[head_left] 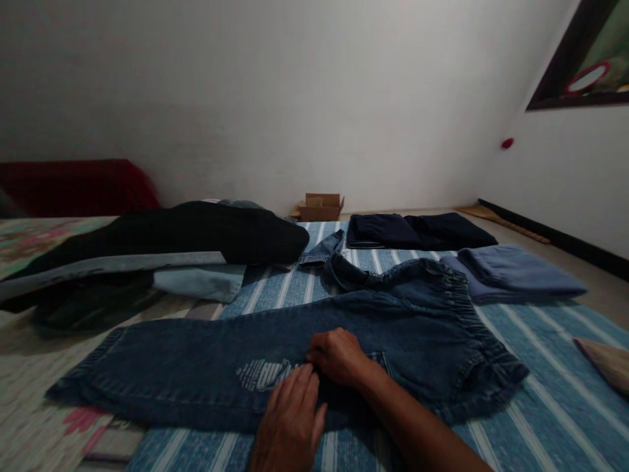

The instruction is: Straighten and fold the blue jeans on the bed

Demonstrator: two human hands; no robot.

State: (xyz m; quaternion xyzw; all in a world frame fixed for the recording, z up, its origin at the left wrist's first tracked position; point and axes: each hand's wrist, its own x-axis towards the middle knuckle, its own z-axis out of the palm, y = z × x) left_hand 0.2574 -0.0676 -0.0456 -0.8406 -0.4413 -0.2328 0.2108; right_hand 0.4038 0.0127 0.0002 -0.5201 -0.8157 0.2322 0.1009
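Our left hand (pixel 291 419) lies flat and open, right hand (pixel 339 357) curled, gripping nothing, on ripped dark-blue denim jeans (pixel 275 360) near the striped blue mat's (pixel 540 393) front edge, smoothing them; folding calls for pinching cloth.

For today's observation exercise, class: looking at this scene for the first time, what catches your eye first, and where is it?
The dark blue denim jeans with a ripped knee patch lie spread flat across the striped blue mat in the foreground. The left hand lies flat on them and the right hand presses beside it. Behind, folded dark navy garments sit near the wall, and a heap of black clothing lies at left.
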